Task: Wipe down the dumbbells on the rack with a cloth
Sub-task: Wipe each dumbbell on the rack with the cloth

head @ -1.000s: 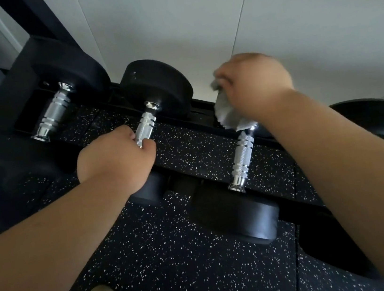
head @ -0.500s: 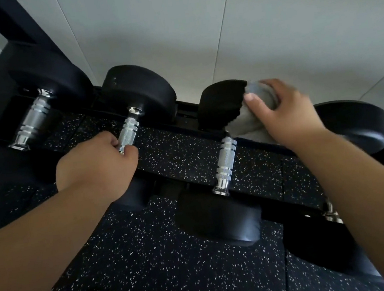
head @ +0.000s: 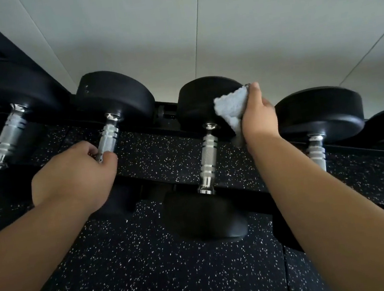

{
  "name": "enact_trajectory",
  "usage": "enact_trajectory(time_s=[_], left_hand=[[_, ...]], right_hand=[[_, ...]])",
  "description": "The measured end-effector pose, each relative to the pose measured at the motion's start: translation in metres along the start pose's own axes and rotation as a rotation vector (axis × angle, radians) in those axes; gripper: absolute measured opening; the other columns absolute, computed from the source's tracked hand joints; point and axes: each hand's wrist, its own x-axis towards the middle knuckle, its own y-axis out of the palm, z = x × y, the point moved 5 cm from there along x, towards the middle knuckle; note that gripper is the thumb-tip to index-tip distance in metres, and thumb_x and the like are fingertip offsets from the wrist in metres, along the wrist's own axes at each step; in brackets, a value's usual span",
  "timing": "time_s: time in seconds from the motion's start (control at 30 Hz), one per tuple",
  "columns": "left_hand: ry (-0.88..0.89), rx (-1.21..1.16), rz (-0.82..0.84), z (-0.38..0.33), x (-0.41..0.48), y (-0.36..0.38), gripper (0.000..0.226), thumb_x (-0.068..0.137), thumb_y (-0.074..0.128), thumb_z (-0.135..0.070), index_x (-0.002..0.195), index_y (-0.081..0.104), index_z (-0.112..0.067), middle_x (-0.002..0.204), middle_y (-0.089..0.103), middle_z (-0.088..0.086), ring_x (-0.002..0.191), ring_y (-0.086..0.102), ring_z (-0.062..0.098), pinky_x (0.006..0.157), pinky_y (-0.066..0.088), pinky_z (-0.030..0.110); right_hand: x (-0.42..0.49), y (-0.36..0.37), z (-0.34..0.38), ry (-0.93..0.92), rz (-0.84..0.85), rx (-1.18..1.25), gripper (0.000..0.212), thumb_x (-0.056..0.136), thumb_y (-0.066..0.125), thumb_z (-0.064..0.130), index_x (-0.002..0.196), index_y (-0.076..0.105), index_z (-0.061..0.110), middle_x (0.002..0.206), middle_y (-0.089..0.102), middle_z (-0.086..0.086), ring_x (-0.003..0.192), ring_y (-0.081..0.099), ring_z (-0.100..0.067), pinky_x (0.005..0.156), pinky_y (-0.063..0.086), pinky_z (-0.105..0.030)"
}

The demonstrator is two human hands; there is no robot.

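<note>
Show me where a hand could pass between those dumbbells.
The speckled strip between the chrome handle in the left hand and the middle dumbbell's handle is open. The speckled floor nearer the person is bare too. Crowded: the far heads sit close, and the right hand with the cloth fills the next gap.

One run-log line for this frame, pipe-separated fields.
phase: wiping | right hand: holds cloth against third dumbbell head | left hand: grips second dumbbell handle

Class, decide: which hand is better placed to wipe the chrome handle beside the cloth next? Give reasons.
Right. The right hand holds the cloth right beside that handle; the left hand grips the neighbouring handle, clothless.
</note>
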Motion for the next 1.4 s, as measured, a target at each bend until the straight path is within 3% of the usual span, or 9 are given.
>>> enact_trajectory(time_s=[0.1, 0.33, 0.57, 0.77, 0.9, 1.03, 1.2, 1.3, 1.4], left_hand=[[0.007, -0.005, 0.002, 0.000, 0.001, 0.002, 0.034, 0.096, 0.043, -0.059, 0.106, 0.064, -0.034, 0.086, 0.067, -0.005, 0.079, 0.058, 0.026, 0.066, 0.039, 0.036], [-0.017, -0.034, -0.003, 0.001, -0.003, -0.003, 0.038, 0.092, 0.044, -0.062, 0.103, 0.063, -0.032, 0.082, 0.066, -0.005, 0.077, 0.059, 0.025, 0.068, 0.048, 0.037], [0.023, -0.042, -0.017, -0.001, -0.007, -0.010, 0.039, 0.092, 0.046, -0.063, 0.100, 0.064, -0.029, 0.080, 0.064, -0.005, 0.077, 0.060, 0.022, 0.071, 0.053, 0.039], [0.132, -0.312, -0.016, 0.006, -0.014, -0.015, 0.034, 0.099, 0.050, -0.055, 0.108, 0.068, -0.027, 0.101, 0.067, -0.010, 0.099, 0.061, 0.019, 0.084, 0.053, 0.041], [0.364, -0.352, -0.065, 0.039, -0.007, -0.033, 0.040, 0.104, 0.046, -0.046, 0.119, 0.070, -0.018, 0.113, 0.068, 0.001, 0.113, 0.057, 0.025, 0.098, 0.049, 0.044], [0.428, -0.123, -0.242, 0.106, 0.037, -0.069, 0.051, 0.098, 0.037, -0.054, 0.110, 0.072, -0.019, 0.097, 0.070, 0.007, 0.100, 0.061, 0.034, 0.087, 0.052, 0.047], [0.513, 0.024, -0.202, 0.143, 0.089, -0.072, 0.050, 0.098, 0.037, -0.055, 0.104, 0.073, -0.021, 0.094, 0.070, 0.002, 0.097, 0.058, 0.031, 0.084, 0.051, 0.048], [0.492, 0.037, -0.161, 0.148, 0.111, -0.056, 0.044, 0.101, 0.043, -0.054, 0.103, 0.073, -0.021, 0.090, 0.067, -0.001, 0.092, 0.058, 0.026, 0.079, 0.049, 0.041], [0.446, -0.007, -0.123, 0.150, 0.115, -0.049, 0.036, 0.103, 0.050, -0.050, 0.104, 0.073, -0.021, 0.089, 0.062, -0.004, 0.090, 0.057, 0.022, 0.076, 0.044, 0.035]], right_hand=[[0.004, 0.002, -0.001, 0.121, -0.018, -0.062, 0.050, 0.104, 0.027, 0.054, 0.111, 0.066, 0.022, 0.097, 0.066, 0.001, 0.087, 0.062, -0.017, 0.087, 0.051, -0.034], [-0.043, 0.013, 0.046, -0.862, 0.004, -0.647, 0.051, 0.107, 0.039, 0.044, 0.149, 0.048, 0.017, 0.152, 0.049, -0.005, 0.143, 0.039, -0.025, 0.120, 0.031, -0.041], [-0.041, -0.007, 0.049, -0.532, -0.140, -0.549, 0.049, 0.110, 0.033, 0.048, 0.120, 0.065, 0.012, 0.109, 0.069, -0.020, 0.096, 0.062, -0.037, 0.075, 0.037, -0.034], [-0.148, 0.030, 0.077, -0.741, -0.013, -0.390, 0.040, 0.111, 0.040, 0.039, 0.102, 0.067, 0.010, 0.071, 0.057, 0.007, 0.065, 0.053, -0.007, 0.058, 0.035, -0.015], [-0.205, 0.089, 0.046, -0.592, 0.293, -0.381, 0.035, 0.109, 0.038, 0.047, 0.099, 0.066, 0.029, 0.084, 0.065, 0.013, 0.076, 0.059, -0.003, 0.068, 0.044, -0.014], [-0.230, 0.144, 0.014, -0.491, 0.384, -0.388, 0.036, 0.109, 0.035, 0.047, 0.096, 0.064, 0.029, 0.081, 0.061, 0.014, 0.072, 0.056, -0.001, 0.063, 0.041, -0.023], [-0.244, 0.201, 0.017, -0.905, 0.251, -0.588, 0.047, 0.107, 0.039, 0.048, 0.121, 0.070, 0.016, 0.120, 0.071, 0.001, 0.117, 0.063, -0.019, 0.100, 0.052, -0.040], [-0.246, 0.219, 0.031, -1.118, 0.281, -0.678, 0.039, 0.105, 0.049, 0.046, 0.104, 0.076, 0.017, 0.107, 0.075, 0.001, 0.114, 0.068, -0.018, 0.090, 0.056, -0.036], [-0.227, 0.205, 0.025, -0.998, 0.450, -0.630, 0.033, 0.105, 0.048, 0.045, 0.106, 0.072, 0.024, 0.100, 0.070, 0.011, 0.094, 0.066, -0.009, 0.079, 0.056, -0.027]])
